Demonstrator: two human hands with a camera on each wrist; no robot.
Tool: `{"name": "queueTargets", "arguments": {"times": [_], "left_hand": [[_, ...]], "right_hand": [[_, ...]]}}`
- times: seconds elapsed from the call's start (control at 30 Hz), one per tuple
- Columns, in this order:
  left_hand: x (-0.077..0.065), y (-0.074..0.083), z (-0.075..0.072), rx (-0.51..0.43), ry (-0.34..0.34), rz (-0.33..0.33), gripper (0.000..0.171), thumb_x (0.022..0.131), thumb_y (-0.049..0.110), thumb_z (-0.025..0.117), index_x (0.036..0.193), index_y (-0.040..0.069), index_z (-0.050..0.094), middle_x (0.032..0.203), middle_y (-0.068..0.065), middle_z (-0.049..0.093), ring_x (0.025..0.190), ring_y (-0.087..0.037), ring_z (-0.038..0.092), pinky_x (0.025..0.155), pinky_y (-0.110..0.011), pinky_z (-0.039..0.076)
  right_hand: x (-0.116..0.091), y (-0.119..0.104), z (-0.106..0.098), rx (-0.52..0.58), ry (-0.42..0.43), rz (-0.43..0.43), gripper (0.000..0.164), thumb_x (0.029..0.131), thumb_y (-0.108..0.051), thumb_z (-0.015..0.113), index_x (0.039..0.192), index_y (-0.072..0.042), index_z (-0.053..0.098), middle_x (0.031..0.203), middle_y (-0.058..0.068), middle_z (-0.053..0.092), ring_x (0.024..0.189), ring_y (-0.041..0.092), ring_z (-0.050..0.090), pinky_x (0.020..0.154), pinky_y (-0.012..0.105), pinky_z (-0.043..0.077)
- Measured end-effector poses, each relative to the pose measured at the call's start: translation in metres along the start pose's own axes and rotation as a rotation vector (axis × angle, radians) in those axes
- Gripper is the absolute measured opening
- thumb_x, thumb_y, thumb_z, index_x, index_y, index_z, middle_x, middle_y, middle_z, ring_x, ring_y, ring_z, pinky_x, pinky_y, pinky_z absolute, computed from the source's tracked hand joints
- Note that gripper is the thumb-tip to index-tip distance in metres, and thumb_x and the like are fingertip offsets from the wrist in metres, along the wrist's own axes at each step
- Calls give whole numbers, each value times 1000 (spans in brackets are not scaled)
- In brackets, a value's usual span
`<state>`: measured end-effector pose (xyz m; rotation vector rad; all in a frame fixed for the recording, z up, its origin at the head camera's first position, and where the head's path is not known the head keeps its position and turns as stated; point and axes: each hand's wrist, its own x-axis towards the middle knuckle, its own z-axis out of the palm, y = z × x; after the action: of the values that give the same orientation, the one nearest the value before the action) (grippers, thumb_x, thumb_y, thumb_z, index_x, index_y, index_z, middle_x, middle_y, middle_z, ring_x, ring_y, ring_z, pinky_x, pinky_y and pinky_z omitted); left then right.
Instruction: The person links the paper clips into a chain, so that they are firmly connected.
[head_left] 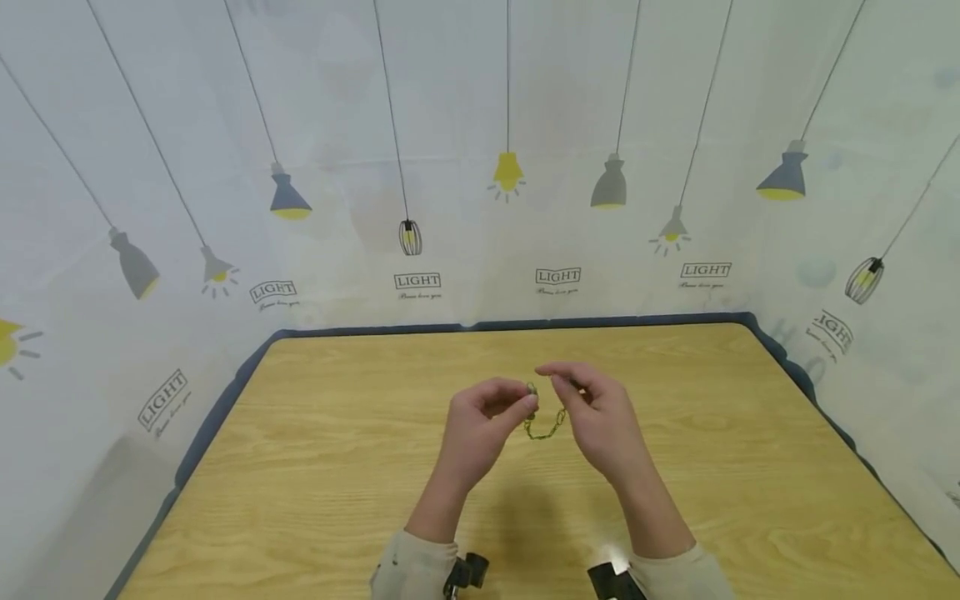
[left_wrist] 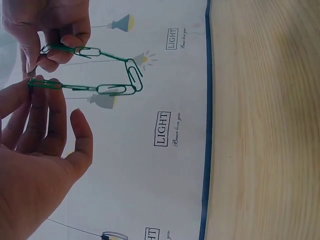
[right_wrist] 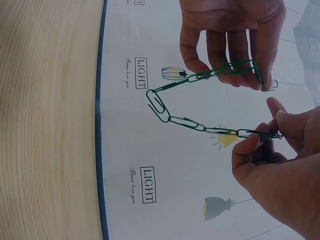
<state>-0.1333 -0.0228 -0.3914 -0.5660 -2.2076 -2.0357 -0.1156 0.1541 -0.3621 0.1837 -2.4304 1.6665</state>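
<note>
A chain of linked green paper clips (head_left: pixel 543 437) hangs in a U between the two hands, above the wooden table (head_left: pixel 337 500). Thumb and fingers of my left hand (head_left: pixel 476 433) pinch one end of it, and a clip sticks up past the fingertips. My right hand (head_left: pixel 607 425) holds the other end, with its index finger stretched toward the left hand. In the left wrist view the sagging clips (left_wrist: pixel 134 75) dangle free of both hands. The right wrist view shows the end clips (right_wrist: pixel 245 133) partly hidden by the right fingers.
Behind the table's dark blue edge (head_left: pixel 525 325) stands a white backdrop (head_left: pixel 465 100) printed with hanging lamps and the word LIGHT. Black wrist mounts (head_left: pixel 467 573) sit at both sleeves.
</note>
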Motion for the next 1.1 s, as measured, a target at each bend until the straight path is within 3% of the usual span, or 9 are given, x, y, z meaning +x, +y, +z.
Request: {"name": "queueTargets", "arguments": {"times": [0.13,0.23,0.4,0.57,0.8,1.1], "left_hand": [[1,-1,0,-28,-13,-13,17,101,15,74,111,2,78,108,-20,78,91,-8,75,88,-26,62],[1,-2,-1,-43,-6,-24,17,101,14,74,112,1,77,109,-21,77,91,-8,74,89,-25,62],[3,0,-2,-56,10,-33,17,100,14,75,111,2,77,108,-19,77,91,-11,75,87,-25,62],[5,3,-3,-74,10,-58,17,99,13,76,113,5,76,110,-16,77,94,-10,74,88,-27,62],[6,3,-5,-102,22,-50,25,100,12,75,124,7,72,108,-20,78,90,-11,75,90,-36,63],[4,2,-6,-84,24,-34,21,100,12,74,119,3,73,110,-23,76,90,-9,73,87,-29,62]], "right_hand": [[0,-1,2,-25,-9,-51,30,111,-8,54,133,-14,74,120,10,71,79,16,56,66,23,47],[-1,1,4,-18,17,-88,27,108,-8,60,130,-11,76,120,11,76,92,18,62,72,22,50],[-1,2,5,29,91,-78,19,102,-12,72,119,-10,81,112,12,81,86,10,68,74,18,54],[-2,-1,5,73,100,-27,16,99,-17,77,112,-9,82,109,11,81,88,8,70,78,19,57],[-1,-1,7,60,85,-38,17,100,-22,77,111,-11,83,107,10,81,89,9,70,78,22,56],[-1,3,8,59,63,-73,18,102,-16,73,117,-9,82,111,11,81,93,8,71,81,20,57]]}}
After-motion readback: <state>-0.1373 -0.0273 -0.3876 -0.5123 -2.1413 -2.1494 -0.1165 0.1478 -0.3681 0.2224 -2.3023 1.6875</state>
